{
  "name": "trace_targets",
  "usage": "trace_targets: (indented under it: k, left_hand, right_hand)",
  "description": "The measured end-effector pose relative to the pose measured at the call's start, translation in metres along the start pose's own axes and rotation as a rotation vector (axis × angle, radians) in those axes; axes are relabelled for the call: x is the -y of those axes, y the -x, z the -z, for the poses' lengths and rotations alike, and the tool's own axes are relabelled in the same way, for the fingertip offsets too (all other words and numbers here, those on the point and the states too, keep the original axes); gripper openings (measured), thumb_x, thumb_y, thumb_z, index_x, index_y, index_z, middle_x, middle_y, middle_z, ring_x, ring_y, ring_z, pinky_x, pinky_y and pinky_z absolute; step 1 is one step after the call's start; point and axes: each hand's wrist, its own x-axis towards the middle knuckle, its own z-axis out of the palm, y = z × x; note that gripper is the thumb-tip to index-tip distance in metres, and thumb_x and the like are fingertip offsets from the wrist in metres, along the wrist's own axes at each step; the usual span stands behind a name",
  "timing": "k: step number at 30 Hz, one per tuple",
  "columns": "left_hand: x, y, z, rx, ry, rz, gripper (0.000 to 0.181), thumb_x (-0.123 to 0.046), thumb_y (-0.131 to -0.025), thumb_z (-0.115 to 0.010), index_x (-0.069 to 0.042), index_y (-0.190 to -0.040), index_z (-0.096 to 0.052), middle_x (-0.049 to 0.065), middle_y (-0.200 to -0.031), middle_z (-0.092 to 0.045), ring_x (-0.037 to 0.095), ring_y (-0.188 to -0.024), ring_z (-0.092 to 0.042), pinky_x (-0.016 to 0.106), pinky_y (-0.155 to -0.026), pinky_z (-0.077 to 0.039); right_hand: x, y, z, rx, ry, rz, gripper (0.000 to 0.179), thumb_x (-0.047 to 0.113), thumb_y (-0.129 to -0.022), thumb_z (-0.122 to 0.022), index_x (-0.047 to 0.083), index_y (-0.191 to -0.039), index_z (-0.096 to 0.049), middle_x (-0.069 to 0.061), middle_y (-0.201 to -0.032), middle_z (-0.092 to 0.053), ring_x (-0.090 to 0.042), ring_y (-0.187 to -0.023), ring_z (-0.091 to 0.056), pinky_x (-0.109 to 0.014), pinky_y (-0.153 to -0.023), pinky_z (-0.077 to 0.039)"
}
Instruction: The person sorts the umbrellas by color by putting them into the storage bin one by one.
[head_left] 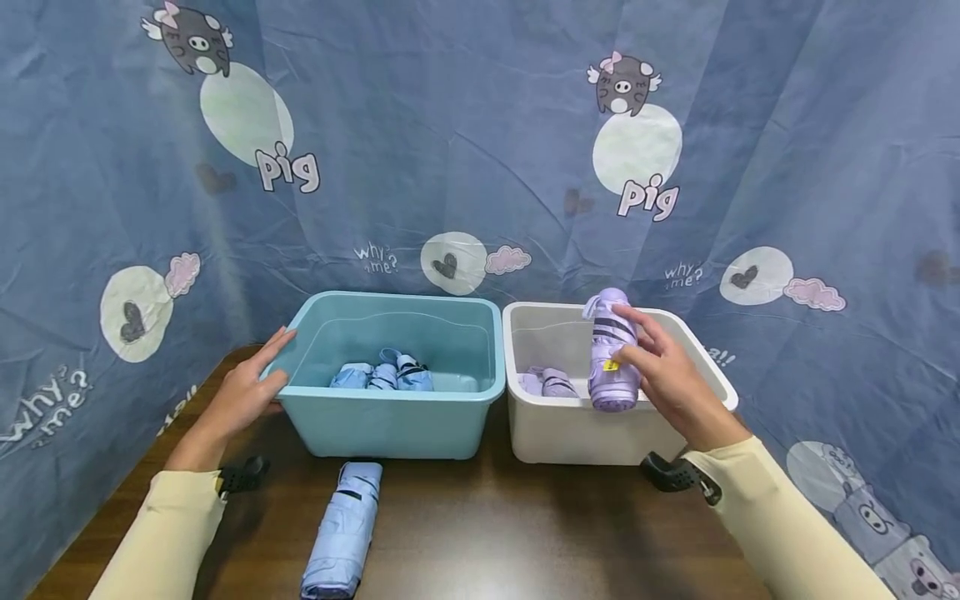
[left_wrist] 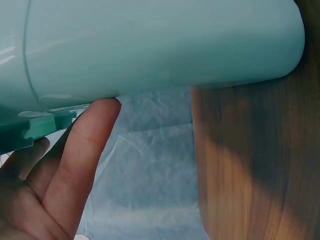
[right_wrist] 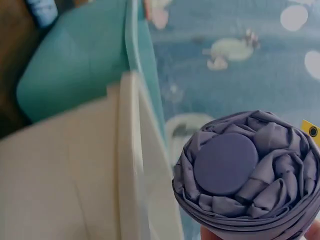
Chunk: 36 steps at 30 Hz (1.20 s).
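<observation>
My right hand (head_left: pixel 667 367) grips a folded lilac umbrella (head_left: pixel 615 379) upright over the front wall of the white bin (head_left: pixel 577 437). In the right wrist view the end of this lilac umbrella (right_wrist: pixel 225 165) faces the camera, with a round cap and bunched cloth. Two more lilac umbrellas (head_left: pixel 557 383) lie inside the white bin. At the left, my left hand (head_left: pixel 240 396) rests on the side rim of the teal bin (head_left: pixel 386 429), its fingers (left_wrist: pixel 82 155) reaching under the rim. Several folded blue umbrellas (head_left: pixel 414 375) lie in the teal bin.
One folded blue umbrella (head_left: pixel 343 529) lies on the brown wooden table (head_left: pixel 510 533) before the teal bin. The two bins stand side by side. Behind them hangs a blue curtain (head_left: pixel 480 150) with pig prints.
</observation>
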Motion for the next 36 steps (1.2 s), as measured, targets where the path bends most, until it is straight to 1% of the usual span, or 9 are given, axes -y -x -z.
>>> trace_targets:
  k: [4, 8, 13, 17, 20, 23, 29, 32, 36]
  left_hand:
    - [0.002, -0.002, -0.001, 0.010, 0.003, -0.011, 0.064, -0.013, -0.095, -0.036, -0.018, -0.156, -0.019, 0.006, -0.162, -0.008, 0.056, -0.125, -0.037, 0.045, -0.064, -0.057]
    - [0.002, 0.000, 0.000, 0.001, -0.004, -0.033, 0.063, -0.013, -0.095, -0.035, -0.017, -0.156, -0.020, 0.007, -0.161, -0.009, 0.054, -0.122, -0.042, 0.039, -0.061, -0.057]
    - [0.005, 0.005, 0.001, 0.000, -0.010, -0.047, 0.062, -0.010, -0.095, -0.035, -0.013, -0.155, -0.021, 0.012, -0.161, -0.011, 0.055, -0.121, -0.042, 0.040, -0.060, -0.057]
    - [0.006, 0.007, 0.002, 0.000, -0.008, -0.033, 0.062, -0.010, -0.095, -0.035, -0.014, -0.155, -0.021, 0.010, -0.161, -0.010, 0.055, -0.122, -0.041, 0.043, -0.062, -0.057]
    - [0.005, 0.008, 0.001, -0.002, -0.001, -0.028, 0.063, -0.011, -0.095, -0.035, -0.015, -0.155, -0.020, 0.008, -0.161, -0.010, 0.055, -0.123, -0.039, 0.044, -0.063, -0.057]
    - [0.005, 0.008, -0.001, -0.005, 0.003, -0.025, 0.063, -0.010, -0.094, -0.036, -0.015, -0.155, -0.021, 0.010, -0.161, -0.010, 0.055, -0.124, -0.038, 0.043, -0.062, -0.057]
    - [0.003, 0.009, 0.000, -0.009, -0.003, -0.005, 0.064, -0.010, -0.094, -0.036, -0.015, -0.155, -0.020, 0.011, -0.161, -0.010, 0.056, -0.124, -0.038, 0.045, -0.062, -0.057]
    - [0.003, 0.006, -0.001, -0.011, -0.010, -0.009, 0.064, -0.011, -0.094, -0.036, -0.016, -0.156, -0.020, 0.010, -0.161, -0.010, 0.055, -0.123, -0.040, 0.043, -0.062, -0.057]
    - [0.003, 0.002, -0.001, -0.011, -0.009, -0.008, 0.064, -0.011, -0.094, -0.036, -0.018, -0.156, -0.021, 0.008, -0.161, -0.010, 0.054, -0.124, -0.039, 0.041, -0.061, -0.057]
  right_hand:
    - [-0.008, -0.018, 0.013, -0.051, 0.030, -0.025, 0.066, 0.000, -0.088, -0.047, 0.017, -0.149, -0.033, -0.019, -0.131, -0.036, -0.022, -0.108, -0.047, -0.029, -0.085, -0.047]
    - [-0.024, -0.034, 0.022, -0.066, 0.085, -0.017, 0.066, 0.000, -0.088, -0.048, 0.014, -0.150, -0.032, -0.023, -0.135, -0.036, -0.021, -0.105, -0.049, -0.029, -0.082, -0.049]
    - [-0.046, -0.047, 0.028, -0.076, 0.193, -0.031, 0.068, 0.001, -0.085, -0.054, 0.014, -0.149, -0.036, -0.025, -0.132, -0.042, -0.018, -0.100, -0.053, -0.028, -0.078, -0.052]
    - [-0.055, -0.052, 0.032, -0.048, 0.245, -0.048, 0.068, 0.002, -0.084, -0.057, 0.013, -0.148, -0.039, -0.026, -0.127, -0.044, -0.020, -0.098, -0.054, -0.030, -0.077, -0.053]
    - [-0.059, -0.054, 0.036, -0.034, 0.274, -0.069, 0.068, 0.001, -0.082, -0.058, 0.010, -0.147, -0.040, -0.027, -0.126, -0.043, -0.022, -0.096, -0.055, -0.030, -0.075, -0.053]
    - [-0.062, -0.056, 0.038, -0.034, 0.301, -0.104, 0.069, 0.001, -0.081, -0.060, 0.010, -0.147, -0.041, -0.027, -0.128, -0.043, -0.023, -0.094, -0.055, -0.030, -0.074, -0.053]
    - [-0.066, -0.060, 0.037, 0.018, 0.359, -0.189, 0.068, 0.002, -0.082, -0.063, 0.006, -0.146, -0.040, -0.027, -0.127, -0.045, -0.021, -0.091, -0.057, -0.032, -0.073, -0.054]
    - [-0.067, -0.063, 0.038, 0.039, 0.425, -0.224, 0.067, 0.002, -0.082, -0.063, 0.003, -0.145, -0.040, -0.026, -0.120, -0.049, -0.018, -0.087, -0.057, -0.031, -0.070, -0.053]
    - [-0.069, -0.066, 0.041, 0.059, 0.527, -0.251, 0.067, 0.001, -0.079, -0.066, 0.000, -0.142, -0.043, -0.023, -0.108, -0.053, -0.016, -0.078, -0.055, -0.028, -0.062, -0.051]
